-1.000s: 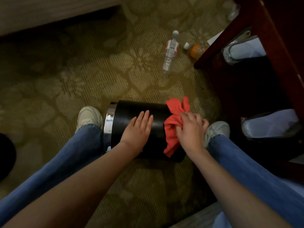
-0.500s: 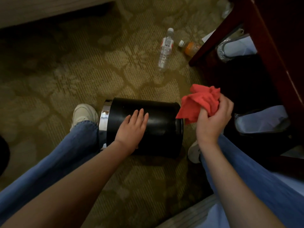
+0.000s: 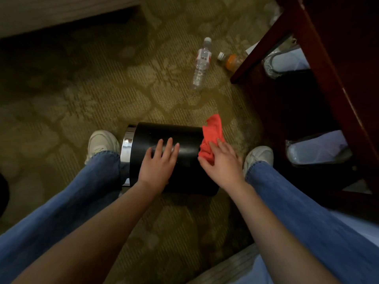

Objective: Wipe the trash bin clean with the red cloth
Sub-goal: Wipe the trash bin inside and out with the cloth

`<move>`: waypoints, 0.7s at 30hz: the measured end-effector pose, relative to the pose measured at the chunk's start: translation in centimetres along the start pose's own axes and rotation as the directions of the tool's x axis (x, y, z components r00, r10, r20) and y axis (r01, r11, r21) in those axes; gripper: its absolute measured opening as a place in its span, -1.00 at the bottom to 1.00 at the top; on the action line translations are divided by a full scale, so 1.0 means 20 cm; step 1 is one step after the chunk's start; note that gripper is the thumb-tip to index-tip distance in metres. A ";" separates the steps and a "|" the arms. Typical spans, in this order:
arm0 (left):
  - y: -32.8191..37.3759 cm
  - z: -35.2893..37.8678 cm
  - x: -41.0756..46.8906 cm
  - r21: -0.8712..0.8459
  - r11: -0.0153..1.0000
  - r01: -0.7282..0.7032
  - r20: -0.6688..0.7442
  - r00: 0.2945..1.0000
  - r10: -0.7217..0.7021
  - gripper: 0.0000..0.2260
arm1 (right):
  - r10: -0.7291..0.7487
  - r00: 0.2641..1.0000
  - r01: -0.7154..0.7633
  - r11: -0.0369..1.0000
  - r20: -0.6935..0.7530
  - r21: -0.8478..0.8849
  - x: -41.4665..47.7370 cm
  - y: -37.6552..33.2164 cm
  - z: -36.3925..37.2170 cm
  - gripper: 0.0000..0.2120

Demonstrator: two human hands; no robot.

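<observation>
The black trash bin [image 3: 147, 136] lies on its side on the carpet between my feet, its chrome rim [image 3: 127, 144] pointing left. My left hand [image 3: 160, 162] rests flat on the bin's upper side, fingers straight and spread. The red cloth [image 3: 212, 130] is bunched on the bin's right end, part of it sticking up past the edge. My right hand [image 3: 223, 162] lies over the lower part of the cloth and presses it against the bin with fingers extended and thumb out to the left.
A clear water bottle [image 3: 202, 62] and an orange drink bottle [image 3: 230, 60] lie on the patterned carpet beyond the bin. A dark red wooden table frame [image 3: 320, 58] stands at the right, with white plastic-wrapped items [image 3: 315, 148] beneath. My white shoes [image 3: 101, 142] flank the bin.
My right hand lifted the cloth off the bin to the right, then brought it back down onto the bin's right end. My left hand stayed flat on the bin.
</observation>
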State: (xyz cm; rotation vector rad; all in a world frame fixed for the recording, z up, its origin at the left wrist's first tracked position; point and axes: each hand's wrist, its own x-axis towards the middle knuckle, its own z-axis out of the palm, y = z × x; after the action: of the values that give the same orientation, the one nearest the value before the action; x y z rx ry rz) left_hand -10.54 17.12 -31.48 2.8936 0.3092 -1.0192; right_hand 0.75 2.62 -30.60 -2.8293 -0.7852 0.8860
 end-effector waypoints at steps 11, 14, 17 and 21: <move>0.00 -0.01 0.03 -0.094 0.993 0.068 0.044 0.997 -0.064 -0.19 | -0.019 0.996 0.017 1.000 -0.085 -0.023 0.14 0.05 0.03 -0.57; 0.00 -0.01 0.04 -0.103 0.992 0.067 0.054 0.997 -0.062 -0.20 | -0.003 0.998 0.002 1.000 -0.071 -0.017 0.24 0.02 0.01 -0.61; 0.01 0.01 0.02 -0.095 0.994 0.060 0.053 0.997 -0.055 -0.20 | 0.035 0.999 -0.035 0.999 -0.005 -0.014 0.38 -0.01 -0.04 -0.67; 0.00 0.02 0.03 -0.092 0.994 0.059 0.052 0.997 -0.055 -0.21 | 0.087 0.982 -0.097 0.994 0.167 0.051 0.55 -0.01 -0.09 -0.64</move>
State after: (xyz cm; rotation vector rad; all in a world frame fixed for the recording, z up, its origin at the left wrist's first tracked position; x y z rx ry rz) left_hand -10.30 17.20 -32.19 2.7867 0.4267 -1.0534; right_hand 9.33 8.33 -34.74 -2.7877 -0.6365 1.1488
